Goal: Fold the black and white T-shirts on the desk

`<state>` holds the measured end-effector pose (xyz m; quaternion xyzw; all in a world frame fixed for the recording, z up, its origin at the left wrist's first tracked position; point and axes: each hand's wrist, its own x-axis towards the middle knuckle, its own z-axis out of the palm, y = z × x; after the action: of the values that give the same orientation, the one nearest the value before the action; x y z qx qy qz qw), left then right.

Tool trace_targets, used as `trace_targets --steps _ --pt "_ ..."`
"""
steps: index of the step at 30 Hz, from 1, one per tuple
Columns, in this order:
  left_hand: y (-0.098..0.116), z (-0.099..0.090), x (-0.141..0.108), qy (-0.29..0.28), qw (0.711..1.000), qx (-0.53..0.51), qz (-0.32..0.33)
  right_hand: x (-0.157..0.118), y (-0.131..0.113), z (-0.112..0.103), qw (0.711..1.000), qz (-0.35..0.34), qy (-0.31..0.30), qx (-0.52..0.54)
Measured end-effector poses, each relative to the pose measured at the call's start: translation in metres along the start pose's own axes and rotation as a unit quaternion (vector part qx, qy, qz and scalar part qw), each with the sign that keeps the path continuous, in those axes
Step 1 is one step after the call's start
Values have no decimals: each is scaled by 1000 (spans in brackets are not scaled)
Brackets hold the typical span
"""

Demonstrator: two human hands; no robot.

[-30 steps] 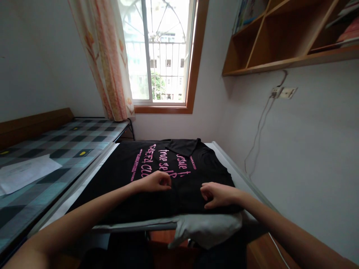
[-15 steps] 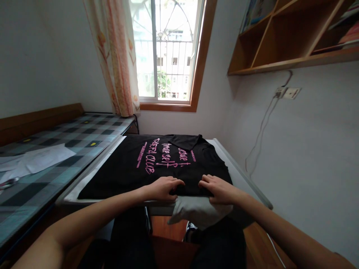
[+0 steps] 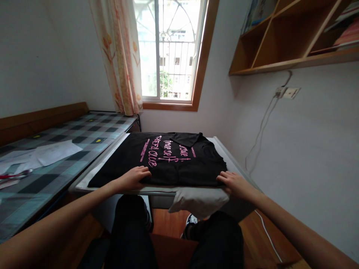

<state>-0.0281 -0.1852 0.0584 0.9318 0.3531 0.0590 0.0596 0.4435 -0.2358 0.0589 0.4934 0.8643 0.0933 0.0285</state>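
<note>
A black T-shirt [image 3: 157, 172] with pink lettering lies flat on a desk, its neck toward the right and one sleeve [image 3: 186, 139] folded onto the body at the far side. My left hand [image 3: 137, 176] is at its near edge, left of the middle, fingers curled over the fabric. At the near right corner, by the shoulder, my right hand [image 3: 231, 182] pinches the shirt's edge. Both thumbs are mostly hidden. Pale cloth [image 3: 199, 201] hangs over the desk's front edge between the hands, and white material shows under the shirt at the left.
The desk [image 3: 241, 158] stands against the wall below a window [image 3: 171, 52]. To the left is a bed with a checked cover [image 3: 112, 121] and papers [image 3: 56, 151]. A wooden shelf [image 3: 291, 33] hangs at upper right, above a socket [image 3: 291, 92] with a cable.
My hands have moved apart along the shirt's near edge, the left one leftward and the right one rightward. The view has shifted slightly.
</note>
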Motion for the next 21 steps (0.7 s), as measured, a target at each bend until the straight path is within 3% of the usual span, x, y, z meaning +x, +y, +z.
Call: trace_targets --steps 6,12,17,21 --pt "-62 -18 -68 35 985 -115 -124 -13 19 10 982 36 56 176" --pt "-113 -35 -117 109 918 -260 -280 -9 32 17 925 78 113 353" --pt "-129 -36 -127 235 843 -316 -367 6 43 27 864 147 178 448" --pt "-133 -32 -109 316 765 -395 -398 34 55 34 801 219 226 509"
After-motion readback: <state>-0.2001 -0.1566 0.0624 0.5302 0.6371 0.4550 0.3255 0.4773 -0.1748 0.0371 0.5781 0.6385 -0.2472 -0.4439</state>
